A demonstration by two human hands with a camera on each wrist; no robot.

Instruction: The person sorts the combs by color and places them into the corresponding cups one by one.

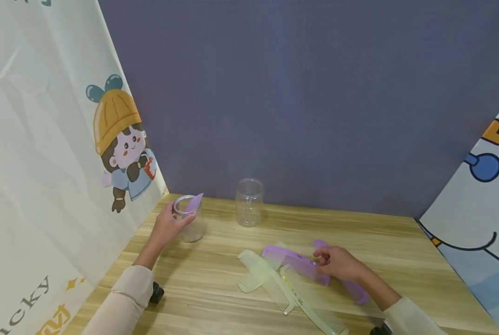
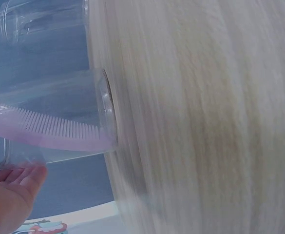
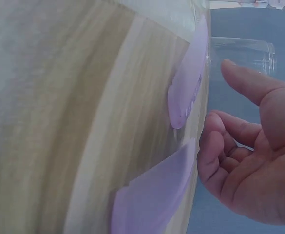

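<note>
My left hand [image 1: 165, 227] grips a clear jar [image 1: 194, 231] near its rim, at the left of the table. Inside that jar a purple comb [image 2: 59, 139] leans, one end sticking out above the mouth. Over the combs at the right is my right hand [image 1: 342, 264], its thumb apart from loosely curled fingers and nothing held. Just left of it lies a purple comb [image 1: 295, 263]; another purple comb [image 1: 356, 292] lies partly hidden beneath the hand. Pale green combs [image 1: 266, 278] overlap on the table, touching the purple one.
A second clear jar [image 1: 249, 204] stands upright at the back, near the dark blue backdrop [image 1: 282, 102]. The wooden table [image 1: 207, 288] meets a white printed sheet [image 1: 44, 139] on the left and another printed sheet [image 1: 462, 223] on the right.
</note>
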